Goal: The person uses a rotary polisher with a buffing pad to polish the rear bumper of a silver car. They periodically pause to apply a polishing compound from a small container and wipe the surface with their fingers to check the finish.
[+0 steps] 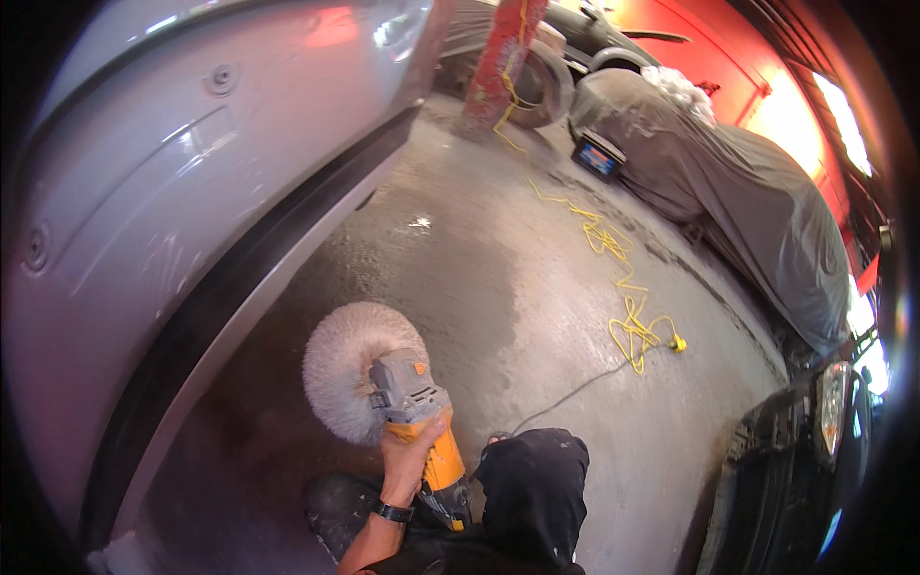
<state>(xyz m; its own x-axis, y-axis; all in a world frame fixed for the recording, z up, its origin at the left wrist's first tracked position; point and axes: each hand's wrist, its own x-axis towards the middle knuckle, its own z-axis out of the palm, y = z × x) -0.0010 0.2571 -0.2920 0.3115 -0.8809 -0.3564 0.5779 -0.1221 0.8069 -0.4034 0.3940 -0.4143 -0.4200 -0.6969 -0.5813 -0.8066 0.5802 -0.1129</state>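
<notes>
So I've got the left hand (407,465) low in the near part of my feed, fingers wrapped around the orange body of a power polisher (414,401), black band (393,512) on that wrist. Right hand's out of my view, so I can't tell what its fingers are doing. Black trousers (537,489) are bent at the knees right by the tool. The polisher sits just left of the near middle, and the fluffy white wool pad (350,359) on its grey head faces left, toward a silver car panel (211,144). It looks apart from that panel to me, with a black trim strip (225,268) running along the panel's edge.

Over on the near right there's a dark car front end (781,460) with a headlight (832,412). Grey cord (575,390) crosses the concrete floor (565,287) to a yellow connector (679,342), and a tangled yellow extension cord (632,331) trails away from there. Farther back I see a boxy battery (599,156) beside a vehicle under a grey cover (719,182), then a wheel (544,88) and a scuffed red post (498,62) at the far end.
</notes>
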